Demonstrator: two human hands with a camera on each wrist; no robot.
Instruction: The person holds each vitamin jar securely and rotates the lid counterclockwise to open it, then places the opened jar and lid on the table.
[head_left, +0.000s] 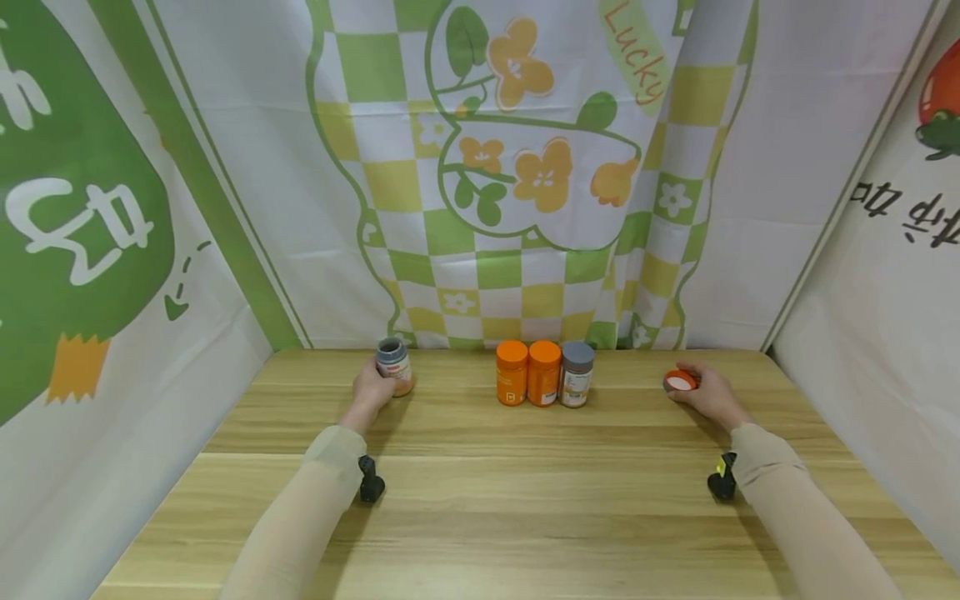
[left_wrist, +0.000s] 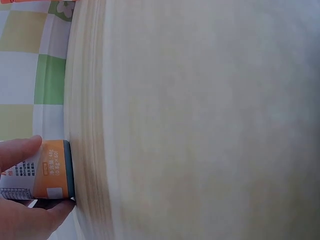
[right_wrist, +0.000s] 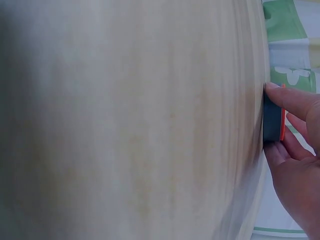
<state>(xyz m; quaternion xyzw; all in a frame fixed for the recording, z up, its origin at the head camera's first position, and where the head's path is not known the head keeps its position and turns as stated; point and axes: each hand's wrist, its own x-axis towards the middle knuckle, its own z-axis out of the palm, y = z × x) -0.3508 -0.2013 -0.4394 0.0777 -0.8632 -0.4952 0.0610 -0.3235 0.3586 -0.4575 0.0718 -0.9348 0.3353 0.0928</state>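
At the left, my left hand (head_left: 371, 392) grips an uncapped jar (head_left: 395, 371) with a grey neck and a white-and-orange label. The jar is upright, its mouth facing up. In the left wrist view, thumb and fingers hold the sides of the jar (left_wrist: 52, 170), its dark base against the table. Far to the right, my right hand (head_left: 712, 396) pinches a round lid (head_left: 680, 382) by its edge. White inner side up, the lid has an orange-red rim. Its dark grey outer side shows in the right wrist view, where the lid (right_wrist: 273, 117) lies against the tabletop.
Between the hands stand two orange jars (head_left: 512, 375) and a grey-lidded jar (head_left: 576, 375), side by side near the back edge. All three are capped. The wooden table (head_left: 540, 508) meets a patterned cloth (head_left: 502, 287) behind, with printed cloth walls at both sides.
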